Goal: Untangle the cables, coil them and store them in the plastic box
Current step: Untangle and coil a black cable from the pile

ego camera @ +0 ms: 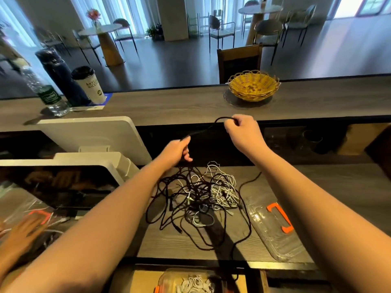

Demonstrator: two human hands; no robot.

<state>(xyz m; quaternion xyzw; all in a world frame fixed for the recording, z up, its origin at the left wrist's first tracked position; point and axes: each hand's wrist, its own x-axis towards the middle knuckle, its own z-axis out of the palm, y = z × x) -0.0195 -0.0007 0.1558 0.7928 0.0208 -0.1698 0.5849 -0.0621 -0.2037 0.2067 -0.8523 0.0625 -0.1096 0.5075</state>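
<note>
Both hands lift a black cable (203,130) clear to free it: right hand (241,129) pinches its loop, left hand (176,152) grips lower, the tangle (201,195) on the worktop (317,187) beneath, box (167,280) nearer.

This is a café or similar eatery, seen from behind its service counter. A long dark wood-grain counter top (169,104) runs across the room, with a lower work shelf beneath it. On the left stands a white point-of-sale terminal (93,136) with its glossy black screen (59,187) facing the staff side. A white paper takeaway cup with a black lid (90,84) and an empty woven yellow wicker basket (253,85) sit on the counter. Beyond it, the seating area holds round pale-topped pedestal tables (101,31) with dark metal-framed chairs (222,30), a vase of pink flowers (94,16), and tall curtained windows (118,9).
</note>
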